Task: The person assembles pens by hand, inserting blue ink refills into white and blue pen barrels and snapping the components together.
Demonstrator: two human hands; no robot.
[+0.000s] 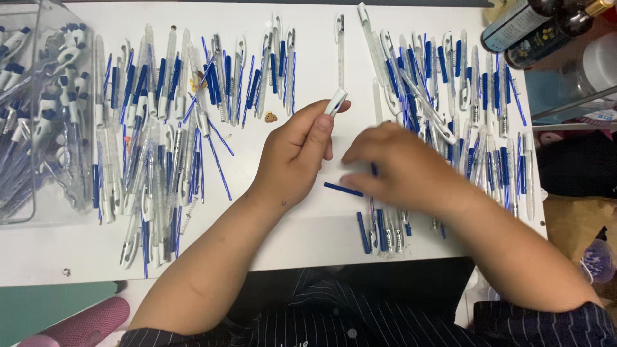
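My left hand (297,154) grips a white pen barrel (335,103) above the white table (302,238). My right hand (402,168), blurred, pinches a thin blue refill (344,189) lying just below my left hand, between the pen heaps (160,141).

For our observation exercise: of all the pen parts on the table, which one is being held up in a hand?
The white pen barrel gripped in the left hand, its tip sticking out above the fingers. All the other pen parts lie flat on the white table.
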